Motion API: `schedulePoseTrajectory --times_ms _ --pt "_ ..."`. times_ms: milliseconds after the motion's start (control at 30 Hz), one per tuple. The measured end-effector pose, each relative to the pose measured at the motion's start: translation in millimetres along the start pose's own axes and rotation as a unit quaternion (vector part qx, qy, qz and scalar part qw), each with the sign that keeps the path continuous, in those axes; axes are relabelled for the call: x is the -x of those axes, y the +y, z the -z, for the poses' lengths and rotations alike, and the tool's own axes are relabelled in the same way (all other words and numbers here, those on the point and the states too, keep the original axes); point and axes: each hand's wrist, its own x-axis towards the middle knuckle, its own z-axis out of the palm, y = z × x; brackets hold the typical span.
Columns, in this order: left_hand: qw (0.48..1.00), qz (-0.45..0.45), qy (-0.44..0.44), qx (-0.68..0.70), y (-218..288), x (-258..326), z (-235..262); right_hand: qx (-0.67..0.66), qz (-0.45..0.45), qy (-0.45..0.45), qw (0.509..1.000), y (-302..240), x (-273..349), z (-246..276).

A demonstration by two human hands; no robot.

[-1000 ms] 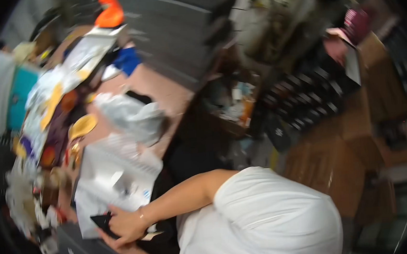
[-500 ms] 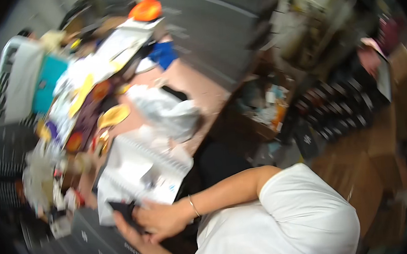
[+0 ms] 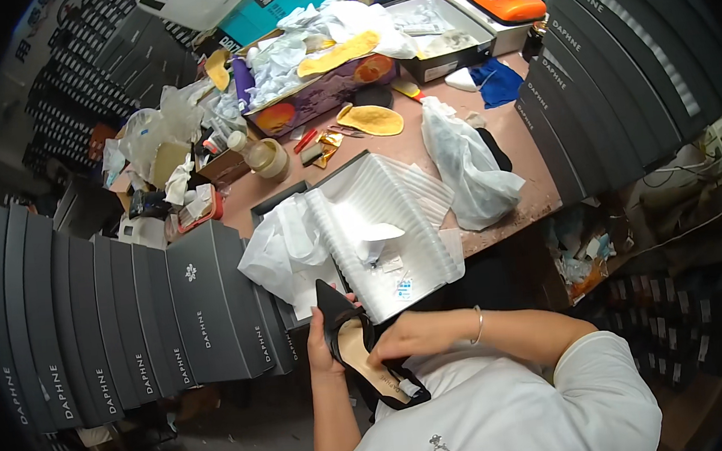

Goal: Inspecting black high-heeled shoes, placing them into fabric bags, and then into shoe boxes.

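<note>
A black pointed shoe point(image 3: 358, 356) with a beige insole is held close against my white shirt, its toe pointing away. My left hand point(image 3: 323, 342) grips it from the left side near the toe. My right hand point(image 3: 415, 334) is closed, its bent fingers at the shoe's opening against the insole; the fingertips are partly hidden. A small pale piece shows at the heel end. Just beyond lies an open shoe box point(image 3: 356, 167) lined with ribbed white foam wrap point(image 3: 387, 214). White tissue paper point(image 3: 281, 248) hangs over the box's left side.
Stacks of dark grey shoe boxes point(image 3: 213, 303) stand left, with more boxes point(image 3: 576, 86) at right. On the pink table point(image 3: 538, 188) are a white plastic bag point(image 3: 468, 169), yellow insole pads point(image 3: 371, 120), a jar point(image 3: 268, 160), a purple carton point(image 3: 316, 100) and an orange device point(image 3: 506, 2).
My view has swung left, bringing the left stack of boxes fully into sight. The shoe, blurred and dark between my hands earlier, now shows its beige insole upward.
</note>
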Motion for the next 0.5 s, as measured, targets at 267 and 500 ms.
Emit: schedulePoseTrajectory --times_ms 267,500 --pt "0.994 0.025 0.054 0.088 -36.9 51.4 -37.6 0.659 0.034 0.380 0.648 52.7 -25.6 118.7" --pt "0.989 -0.011 0.103 0.107 -3.9 13.8 -36.5 0.554 0.016 0.397 0.732 4.9 -5.8 73.9"
